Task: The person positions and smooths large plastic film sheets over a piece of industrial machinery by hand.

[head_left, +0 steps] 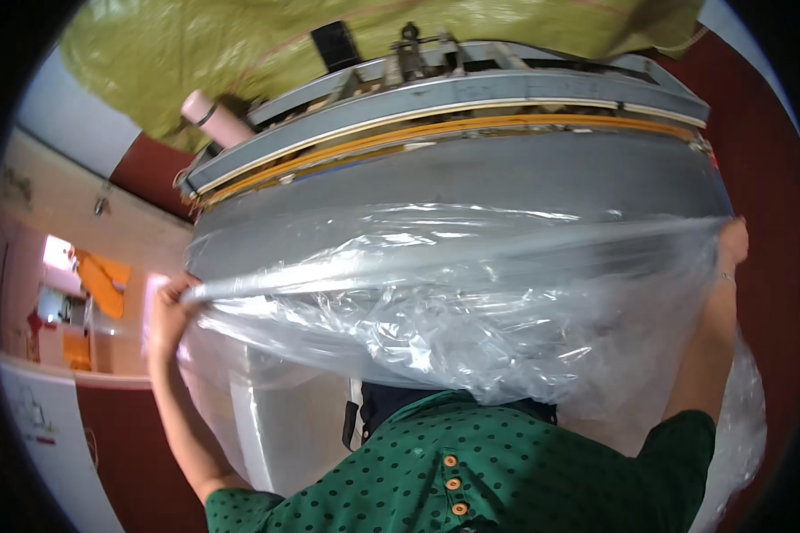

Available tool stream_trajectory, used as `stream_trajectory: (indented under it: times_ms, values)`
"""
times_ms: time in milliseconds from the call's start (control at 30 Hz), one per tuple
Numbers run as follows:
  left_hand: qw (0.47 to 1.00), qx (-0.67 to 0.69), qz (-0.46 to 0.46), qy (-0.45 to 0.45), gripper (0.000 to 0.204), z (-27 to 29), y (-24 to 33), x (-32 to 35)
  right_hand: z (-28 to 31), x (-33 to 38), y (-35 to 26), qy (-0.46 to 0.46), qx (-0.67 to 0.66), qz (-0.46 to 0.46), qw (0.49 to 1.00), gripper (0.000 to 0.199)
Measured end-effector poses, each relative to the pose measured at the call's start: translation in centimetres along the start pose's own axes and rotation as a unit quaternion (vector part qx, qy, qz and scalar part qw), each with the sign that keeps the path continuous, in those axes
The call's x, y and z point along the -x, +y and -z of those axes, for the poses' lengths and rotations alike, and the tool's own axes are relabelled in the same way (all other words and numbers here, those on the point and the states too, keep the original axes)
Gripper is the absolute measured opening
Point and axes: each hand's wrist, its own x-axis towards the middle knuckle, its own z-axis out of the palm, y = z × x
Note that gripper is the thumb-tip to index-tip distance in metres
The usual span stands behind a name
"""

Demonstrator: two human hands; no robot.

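Observation:
A wide sheet of clear plastic film (453,302) is stretched out in front of me, crumpled and hanging down in the middle. My left hand (171,306) is closed on its left edge, arm raised. My right hand (732,244) grips the right edge, partly seen through the film. Beyond the film stands a grey machine table (471,169) with a long grey and orange bar (453,111) along its top. The film lies just before the table's front face.
A pink bottle (215,118) stands at the machine's left end. A yellow-green tarp (240,44) hangs behind it. My green dotted shirt (471,471) fills the lower middle. Dark red floor (764,160) lies to the right; orange items (102,282) sit at left.

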Motion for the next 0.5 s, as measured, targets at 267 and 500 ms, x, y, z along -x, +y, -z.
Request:
stream_trajectory:
  times_ms: [267,500]
  values:
    - [0.968,0.036,0.107,0.225,0.012,16.4,-4.5,-3.3,-0.8,0.5,-1.8,-0.028,-0.013,0.013,0.999,0.03]
    - [0.868,-0.455,-0.197,0.017,0.044,-3.6,-1.4,-3.5,-1.0,-0.5,0.2,-0.013,0.023,-0.017,0.999,0.031]
